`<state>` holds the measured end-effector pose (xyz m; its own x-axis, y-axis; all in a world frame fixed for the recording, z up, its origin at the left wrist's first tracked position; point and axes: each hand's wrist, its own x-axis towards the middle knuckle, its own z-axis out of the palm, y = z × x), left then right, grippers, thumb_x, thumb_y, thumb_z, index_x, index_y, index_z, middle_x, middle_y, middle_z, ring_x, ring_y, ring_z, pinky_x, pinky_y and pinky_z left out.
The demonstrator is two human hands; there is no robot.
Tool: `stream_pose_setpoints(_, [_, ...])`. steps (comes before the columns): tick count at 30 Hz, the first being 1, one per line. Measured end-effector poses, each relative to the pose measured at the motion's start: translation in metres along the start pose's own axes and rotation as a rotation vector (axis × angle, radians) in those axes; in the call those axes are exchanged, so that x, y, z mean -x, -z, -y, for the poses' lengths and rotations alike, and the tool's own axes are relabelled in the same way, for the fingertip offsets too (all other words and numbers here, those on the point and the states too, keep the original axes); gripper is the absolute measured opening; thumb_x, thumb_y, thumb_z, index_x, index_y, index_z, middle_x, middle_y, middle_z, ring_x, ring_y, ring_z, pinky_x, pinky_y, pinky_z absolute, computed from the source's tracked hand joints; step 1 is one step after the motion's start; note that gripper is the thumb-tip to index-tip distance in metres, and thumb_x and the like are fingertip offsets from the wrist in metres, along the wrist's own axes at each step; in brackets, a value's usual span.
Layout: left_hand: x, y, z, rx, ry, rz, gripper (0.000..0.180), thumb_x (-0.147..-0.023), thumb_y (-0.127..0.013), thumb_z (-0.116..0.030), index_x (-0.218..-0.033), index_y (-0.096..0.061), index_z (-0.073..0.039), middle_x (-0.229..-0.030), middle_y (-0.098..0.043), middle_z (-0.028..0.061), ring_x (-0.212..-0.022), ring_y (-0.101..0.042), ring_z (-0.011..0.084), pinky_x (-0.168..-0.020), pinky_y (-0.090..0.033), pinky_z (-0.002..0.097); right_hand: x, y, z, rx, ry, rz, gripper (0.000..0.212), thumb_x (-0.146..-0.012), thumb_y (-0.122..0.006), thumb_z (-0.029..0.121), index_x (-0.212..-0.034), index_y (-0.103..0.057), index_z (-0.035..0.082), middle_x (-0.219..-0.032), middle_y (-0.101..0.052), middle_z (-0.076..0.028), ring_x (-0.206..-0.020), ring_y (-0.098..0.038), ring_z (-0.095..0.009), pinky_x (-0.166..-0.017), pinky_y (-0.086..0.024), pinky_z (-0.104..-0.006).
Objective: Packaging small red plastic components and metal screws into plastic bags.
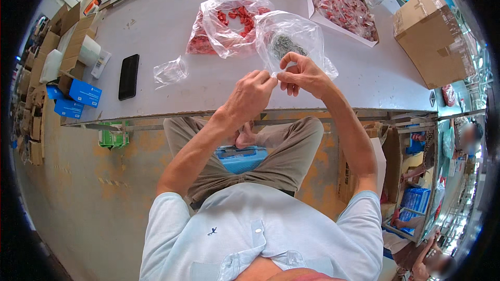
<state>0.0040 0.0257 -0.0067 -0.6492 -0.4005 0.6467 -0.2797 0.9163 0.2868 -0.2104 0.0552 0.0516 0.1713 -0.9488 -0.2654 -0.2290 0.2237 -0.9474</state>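
My left hand (pixel 251 92) and my right hand (pixel 304 75) meet just above the table's near edge, their fingertips pinched close together. Whatever lies between those fingers is too small and covered to make out; a whitish bit shows there. Right behind my hands is a clear plastic bag (pixel 312 39) with a heap of thin grey metal pieces (pixel 286 46) in it. Beside it, to the left, stands an open clear bag (pixel 221 8) of small red parts (pixel 243 18). A small empty-looking clear bag (pixel 171 72) lies flat farther left.
On the grey table (pixel 156 15) lie a black phone (pixel 128 77) and, at the far right, a white tray (pixel 341 30) of bagged red parts. A cardboard box (pixel 432 36) stands at the right edge. Blue boxes (pixel 85 92) and an open carton (pixel 79 47) sit left.
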Motion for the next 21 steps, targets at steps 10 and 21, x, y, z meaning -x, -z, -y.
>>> stream_pose_setpoints(10, [-0.007, 0.008, 0.021, 0.953, 0.774, -0.003, 0.011, -0.092, -0.073, -0.005, -0.101, -0.076, 0.001, -0.082, -0.072, 0.0013, -0.073, -0.063, 0.0073, -0.064, -0.052, 0.0247, -0.074, 0.054, -0.063, 0.798, 0.221, -0.460, 0.031, -0.085, -0.073, 0.018, -0.114, -0.074, 0.007, -0.090, -0.075, -0.019, -0.089, -0.074, -0.036, -0.084, -0.058, -0.0438])
stream_pose_setpoints(21, [-0.004, 0.013, 0.028, 1.071, 0.794, -0.077, 0.012, -0.093, -0.071, -0.003, -0.104, -0.074, 0.002, -0.086, -0.072, 0.0017, -0.075, -0.063, 0.0072, -0.066, -0.052, 0.0251, -0.081, 0.054, -0.075, 0.968, 0.321, -0.415, 0.016, -0.093, -0.063, 0.014, -0.096, -0.077, 0.006, -0.093, -0.074, -0.022, -0.090, -0.072, -0.042, -0.085, -0.057, -0.0487])
